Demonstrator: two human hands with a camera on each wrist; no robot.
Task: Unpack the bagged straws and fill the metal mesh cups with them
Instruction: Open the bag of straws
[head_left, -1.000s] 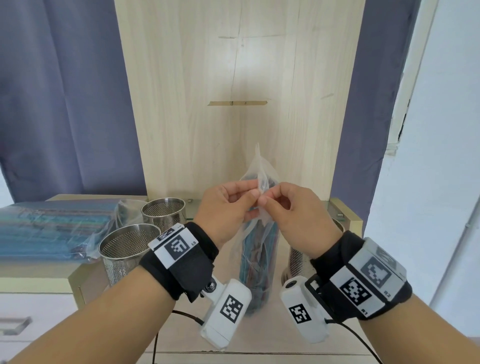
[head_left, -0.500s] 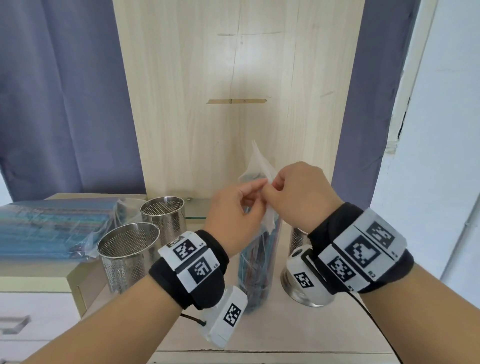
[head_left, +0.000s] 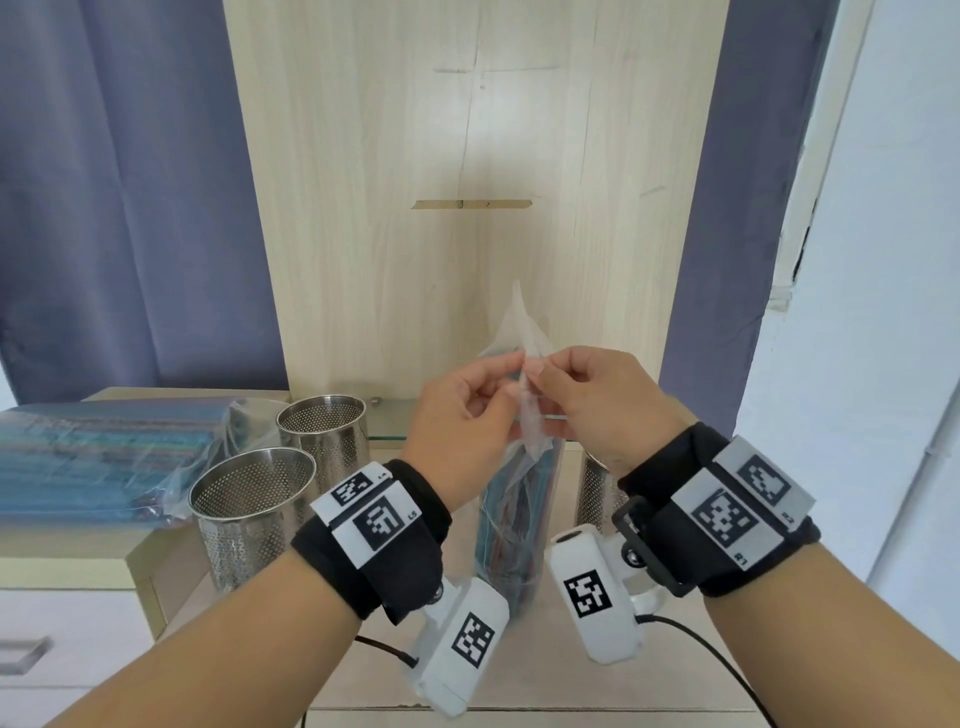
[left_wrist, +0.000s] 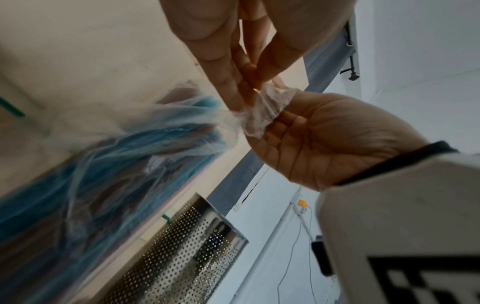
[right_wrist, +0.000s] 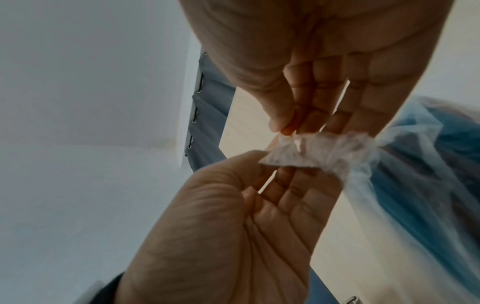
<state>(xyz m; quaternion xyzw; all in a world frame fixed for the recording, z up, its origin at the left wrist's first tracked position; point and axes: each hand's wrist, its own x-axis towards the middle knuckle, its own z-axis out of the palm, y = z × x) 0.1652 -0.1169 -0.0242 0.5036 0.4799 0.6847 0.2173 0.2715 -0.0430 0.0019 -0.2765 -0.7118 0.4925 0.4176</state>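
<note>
Two hands pinching one straw bag's neck.
Left hand (head_left: 457, 421) and right hand (head_left: 608, 400) each pinch the gathered top of the upright bag of straws (head_left: 514, 519) standing on the table (head_left: 545, 680); mesh cups (head_left: 254, 509) stand left, more bagged straws (head_left: 98, 452) beyond.

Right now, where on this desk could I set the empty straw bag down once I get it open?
Bare wood shows along the front edge of the desk, below the upright straw bag. It is crowded left of that, with two mesh cups beside the stacked straw packs. A third cup stands right of the bag.
</note>
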